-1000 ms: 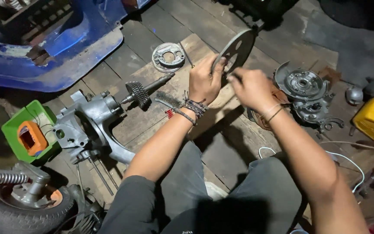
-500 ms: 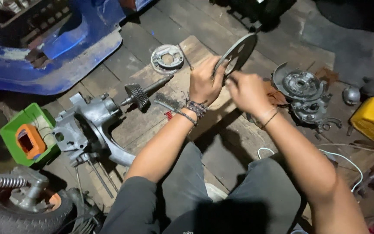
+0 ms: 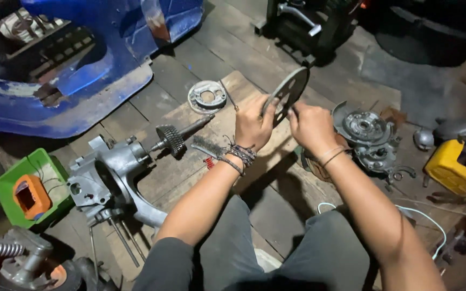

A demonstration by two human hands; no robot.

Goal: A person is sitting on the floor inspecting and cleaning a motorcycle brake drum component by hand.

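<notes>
Disc (image 3: 288, 92) on edge between hands (face turned left)

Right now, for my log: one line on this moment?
left hand: holds metal disc | right hand: on disc | gear shaft: on boards

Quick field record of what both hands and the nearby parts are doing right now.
left hand: grips the round metal disc at its lower edge
right hand: pinches the disc's near side
disc: held on edge above the wooden board
geared shaft: lying on the board
engine casing: left of the arms
round plate: flat on the board
</notes>
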